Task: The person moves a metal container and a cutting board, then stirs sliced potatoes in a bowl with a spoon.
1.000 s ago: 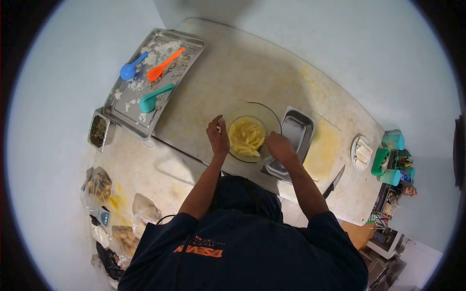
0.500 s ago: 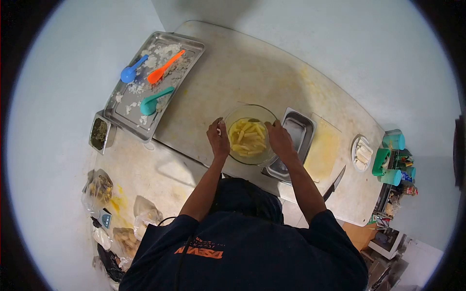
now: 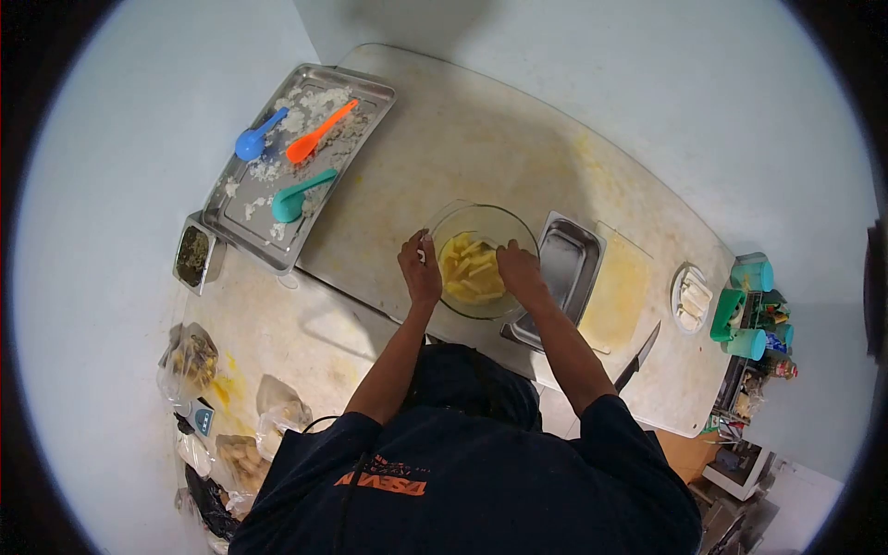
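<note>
A clear glass bowl (image 3: 507,220) stands on the pale table, with yellow cut strips (image 3: 470,268) in liquid inside it. My left hand (image 3: 421,270) is closed on the bowl's left rim. Over the right part of the bowl is my right hand (image 3: 521,272), its fingers closed around what looks like a spoon, whose end shows among the strips. An empty steel pan (image 3: 566,268) sits just right of the bowl, partly under my right forearm.
A steel tray (image 3: 242,208) with white bits and three coloured scoops lies at the upper left. A small pan (image 3: 193,255) stands beside it. To the right are a yellow-stained board (image 3: 615,287), a knife (image 3: 638,357) and a plate (image 3: 691,298). Plastic bags (image 3: 188,361) lie lower left.
My right hand has moved left from the bowl's right rim to over its inside, and the strips have shifted. My left hand remains at the left rim.
</note>
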The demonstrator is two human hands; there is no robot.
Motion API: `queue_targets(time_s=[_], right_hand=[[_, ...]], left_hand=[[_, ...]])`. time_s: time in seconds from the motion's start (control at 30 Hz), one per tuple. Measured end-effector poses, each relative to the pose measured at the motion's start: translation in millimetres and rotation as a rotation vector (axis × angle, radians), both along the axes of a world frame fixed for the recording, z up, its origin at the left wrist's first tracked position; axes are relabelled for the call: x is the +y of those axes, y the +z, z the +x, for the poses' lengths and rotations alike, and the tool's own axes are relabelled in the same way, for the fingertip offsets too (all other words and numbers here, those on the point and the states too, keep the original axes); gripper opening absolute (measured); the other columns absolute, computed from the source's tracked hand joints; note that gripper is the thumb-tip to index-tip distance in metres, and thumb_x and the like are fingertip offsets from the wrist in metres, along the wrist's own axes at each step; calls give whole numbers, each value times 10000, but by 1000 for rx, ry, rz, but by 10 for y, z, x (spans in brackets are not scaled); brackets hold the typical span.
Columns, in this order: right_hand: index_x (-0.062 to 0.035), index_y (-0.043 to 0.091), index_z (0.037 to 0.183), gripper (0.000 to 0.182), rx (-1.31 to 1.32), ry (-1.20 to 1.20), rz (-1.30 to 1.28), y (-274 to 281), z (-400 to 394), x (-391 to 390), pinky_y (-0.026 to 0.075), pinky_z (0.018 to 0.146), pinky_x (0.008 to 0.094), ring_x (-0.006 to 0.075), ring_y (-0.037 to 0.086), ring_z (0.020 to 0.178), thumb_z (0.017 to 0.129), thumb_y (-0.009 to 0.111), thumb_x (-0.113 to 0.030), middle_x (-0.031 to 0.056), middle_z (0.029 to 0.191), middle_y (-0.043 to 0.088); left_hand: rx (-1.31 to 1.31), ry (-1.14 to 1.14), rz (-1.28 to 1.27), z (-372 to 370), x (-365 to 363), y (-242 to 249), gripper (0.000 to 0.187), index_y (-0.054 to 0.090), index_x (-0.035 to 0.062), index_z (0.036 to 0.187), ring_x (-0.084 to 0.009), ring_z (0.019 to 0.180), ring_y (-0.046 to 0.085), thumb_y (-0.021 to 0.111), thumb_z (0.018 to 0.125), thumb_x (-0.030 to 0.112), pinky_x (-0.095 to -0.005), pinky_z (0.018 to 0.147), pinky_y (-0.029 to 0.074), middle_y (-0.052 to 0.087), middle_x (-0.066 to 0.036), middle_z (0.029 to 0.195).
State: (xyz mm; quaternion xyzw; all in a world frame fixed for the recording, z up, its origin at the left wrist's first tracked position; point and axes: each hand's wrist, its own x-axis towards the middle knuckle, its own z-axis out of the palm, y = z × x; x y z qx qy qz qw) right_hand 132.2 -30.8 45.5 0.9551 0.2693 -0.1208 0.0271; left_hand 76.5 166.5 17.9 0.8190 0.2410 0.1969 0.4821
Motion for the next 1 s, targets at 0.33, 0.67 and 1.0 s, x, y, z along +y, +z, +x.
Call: queue_targets(time_s=[0.33, 0.67, 1.0], right_hand=[[-82, 649, 1128, 260, 258, 1, 158, 492, -195, -143, 537, 837, 446, 372, 648, 990, 889, 544, -79, 182, 1045, 599], [-72, 623, 1197, 340, -110, 7, 140, 411, 132, -5, 550, 847, 430, 362, 634, 1008, 861, 570, -68, 198, 1112, 572], [-112, 649, 1222, 364, 148, -26, 94, -107, 128, 227, 544, 872, 440, 366, 635, 1032, 869, 570, -74, 206, 1143, 590]], left_hand=[[-38, 0, -65, -28, -38, 73, 319, 636, 62, 1223, -260, 902, 493, 498, 1041, 285, -402, 843, 417, 589, -108, 958], [-2, 9, -29, 7, -7, 3, 353, 650, 63, 1210, -239, 912, 521, 499, 1040, 333, -375, 838, 442, 625, -104, 1029], [-25, -3, 38, -2, 8, -3, 381, 646, 44, 1215, -231, 907, 536, 490, 1047, 349, -362, 824, 457, 642, -104, 1038]])
